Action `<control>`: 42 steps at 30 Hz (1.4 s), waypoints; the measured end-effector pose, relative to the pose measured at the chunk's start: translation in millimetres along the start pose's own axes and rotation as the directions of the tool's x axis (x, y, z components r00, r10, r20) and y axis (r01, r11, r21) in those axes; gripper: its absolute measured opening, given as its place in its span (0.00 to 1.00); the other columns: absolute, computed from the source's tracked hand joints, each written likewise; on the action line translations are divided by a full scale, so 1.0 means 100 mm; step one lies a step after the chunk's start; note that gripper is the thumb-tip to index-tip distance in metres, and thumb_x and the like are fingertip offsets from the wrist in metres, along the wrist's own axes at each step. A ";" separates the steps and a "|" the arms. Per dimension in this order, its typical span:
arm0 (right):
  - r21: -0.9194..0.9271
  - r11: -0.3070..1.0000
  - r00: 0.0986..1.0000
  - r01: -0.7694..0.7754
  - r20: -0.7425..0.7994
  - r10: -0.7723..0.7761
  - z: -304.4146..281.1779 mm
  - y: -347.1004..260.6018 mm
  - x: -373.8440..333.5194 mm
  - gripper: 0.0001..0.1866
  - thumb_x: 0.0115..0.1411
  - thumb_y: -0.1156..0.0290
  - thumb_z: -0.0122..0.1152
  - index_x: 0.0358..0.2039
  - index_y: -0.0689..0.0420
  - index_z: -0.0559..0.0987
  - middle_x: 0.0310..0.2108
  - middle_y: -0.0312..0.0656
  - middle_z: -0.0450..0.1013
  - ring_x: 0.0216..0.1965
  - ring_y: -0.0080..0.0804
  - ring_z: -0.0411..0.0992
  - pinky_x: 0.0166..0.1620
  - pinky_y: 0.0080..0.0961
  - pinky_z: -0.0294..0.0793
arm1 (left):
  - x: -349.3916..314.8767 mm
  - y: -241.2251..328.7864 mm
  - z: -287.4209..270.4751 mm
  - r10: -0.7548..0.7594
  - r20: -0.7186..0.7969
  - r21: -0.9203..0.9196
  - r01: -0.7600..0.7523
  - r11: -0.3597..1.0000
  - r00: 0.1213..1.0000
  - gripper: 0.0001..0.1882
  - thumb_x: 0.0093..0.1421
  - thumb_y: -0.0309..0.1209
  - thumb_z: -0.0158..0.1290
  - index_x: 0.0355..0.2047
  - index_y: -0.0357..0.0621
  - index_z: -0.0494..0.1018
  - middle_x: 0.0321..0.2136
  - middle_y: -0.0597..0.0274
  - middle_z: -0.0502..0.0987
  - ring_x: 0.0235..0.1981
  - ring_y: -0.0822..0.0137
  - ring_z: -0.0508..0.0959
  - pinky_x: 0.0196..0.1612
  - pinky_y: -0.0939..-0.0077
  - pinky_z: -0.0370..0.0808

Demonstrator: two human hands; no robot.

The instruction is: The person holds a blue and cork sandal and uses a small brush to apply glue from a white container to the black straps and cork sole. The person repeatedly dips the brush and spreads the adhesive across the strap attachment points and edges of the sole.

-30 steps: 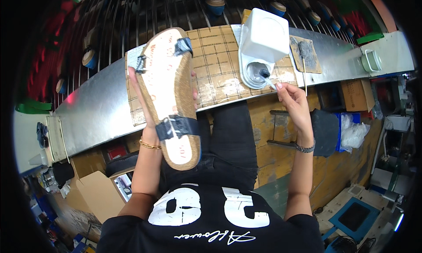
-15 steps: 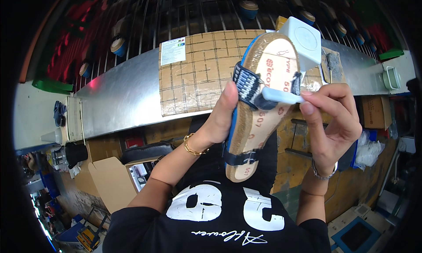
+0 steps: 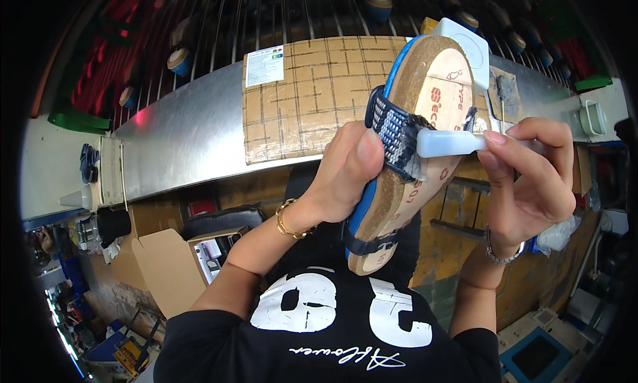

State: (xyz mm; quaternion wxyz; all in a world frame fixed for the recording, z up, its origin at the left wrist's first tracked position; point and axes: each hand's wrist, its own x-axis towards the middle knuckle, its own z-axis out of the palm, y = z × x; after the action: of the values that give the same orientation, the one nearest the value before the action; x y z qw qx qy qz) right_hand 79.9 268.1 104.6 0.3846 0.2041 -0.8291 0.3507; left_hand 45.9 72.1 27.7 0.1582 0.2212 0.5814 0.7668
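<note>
My left hand [image 3: 349,167] grips the side of an unfinished sandal [image 3: 432,107], held tilted in front of me with its underside up. The sandal has a brown cork-like rim, a pale printed bottom board and a blue body beneath, which looks like a shoe last. A navy-and-white woven strap [image 3: 392,133] folds over its edge onto the board, and a dark strap [image 3: 372,245] crosses nearer the heel. In my right hand [image 3: 531,177], thumb and fingers pinch a pale blue brush-like tool [image 3: 448,143]. Its broad head lies at the folded strap end; any bristles are hidden.
Behind the sandal, a taped cardboard box [image 3: 299,104] lies on a metal bench [image 3: 179,137]. A white container [image 3: 465,47] stands at its right, near a dark-stained board [image 3: 508,97]. Metal rollers [image 3: 266,14] carry several lasts beyond. An open carton [image 3: 159,270] sits lower left.
The sandal has shifted right and turned slightly, showing more of its blue side. My right hand and the brush-like tool have moved right, the tool's head now at the woven strap's folded end.
</note>
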 end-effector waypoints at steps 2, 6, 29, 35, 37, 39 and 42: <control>0.029 0.999 0.996 -0.040 0.081 0.038 -0.05 -0.01 0.00 0.13 0.44 0.81 0.73 0.33 0.58 0.87 0.33 0.41 0.72 0.34 0.28 0.68 0.37 0.20 0.64 | 0.00 0.03 0.00 -0.021 0.024 -0.024 0.022 0.999 0.999 0.56 0.56 0.80 0.31 0.40 0.30 0.78 0.33 0.53 0.83 0.36 0.68 0.82 0.40 0.75 0.77; 0.155 0.985 0.970 -0.082 0.238 0.043 -0.13 0.04 0.05 0.11 0.46 0.78 0.73 0.33 0.59 0.87 0.33 0.43 0.72 0.35 0.29 0.68 0.38 0.20 0.64 | -0.01 0.05 -0.01 -0.051 0.083 -0.119 0.061 0.991 0.995 0.58 0.55 0.81 0.31 0.44 0.30 0.77 0.36 0.52 0.83 0.40 0.68 0.82 0.42 0.76 0.78; -0.281 0.952 0.985 -0.125 -0.147 0.086 0.35 -0.40 -0.25 0.13 0.52 0.83 0.71 0.39 0.58 0.87 0.33 0.38 0.71 0.33 0.26 0.70 0.36 0.21 0.69 | 0.09 0.18 0.14 0.002 -0.253 -0.179 -0.049 0.983 0.968 0.48 0.65 0.72 0.28 0.59 0.37 0.66 0.46 0.57 0.76 0.43 0.72 0.77 0.46 0.76 0.74; -0.525 0.851 0.993 0.017 -0.090 -0.076 0.31 -0.43 -0.28 0.13 0.54 0.84 0.70 0.40 0.59 0.86 0.35 0.39 0.72 0.32 0.27 0.72 0.34 0.22 0.72 | 0.10 0.18 0.06 -0.010 -0.174 -0.063 -0.001 0.998 0.985 0.54 0.61 0.76 0.25 0.66 0.39 0.60 0.60 0.53 0.70 0.59 0.64 0.72 0.62 0.67 0.69; -0.581 0.814 0.994 0.033 -0.067 -0.089 0.30 -0.45 -0.29 0.13 0.54 0.84 0.70 0.41 0.59 0.86 0.35 0.39 0.72 0.32 0.27 0.72 0.34 0.22 0.72 | 0.10 0.17 0.05 -0.021 -0.164 -0.048 0.013 0.999 0.986 0.54 0.61 0.76 0.25 0.66 0.39 0.59 0.60 0.53 0.70 0.59 0.64 0.72 0.62 0.67 0.69; -0.607 0.794 0.994 0.034 -0.064 -0.091 0.31 -0.49 -0.28 0.14 0.54 0.84 0.70 0.41 0.59 0.86 0.35 0.40 0.72 0.32 0.27 0.72 0.35 0.23 0.73 | 0.09 0.16 0.04 -0.032 -0.153 -0.017 0.029 0.999 0.988 0.55 0.61 0.77 0.25 0.66 0.39 0.59 0.59 0.53 0.70 0.59 0.64 0.72 0.62 0.67 0.69; -0.603 0.795 0.992 0.064 -0.048 -0.116 0.30 -0.49 -0.27 0.13 0.54 0.83 0.70 0.42 0.59 0.86 0.36 0.40 0.72 0.33 0.28 0.72 0.35 0.23 0.73 | 0.08 0.12 0.03 -0.032 -0.146 0.016 0.035 0.999 0.989 0.54 0.61 0.76 0.25 0.66 0.39 0.60 0.58 0.53 0.71 0.59 0.64 0.72 0.62 0.68 0.70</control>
State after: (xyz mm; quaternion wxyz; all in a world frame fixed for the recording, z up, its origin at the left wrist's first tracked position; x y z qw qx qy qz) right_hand 111.7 215.3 90.5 0.4795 0.0964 -0.8702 0.0598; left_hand 40.6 74.9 41.2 0.1261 0.1561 0.6021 0.7728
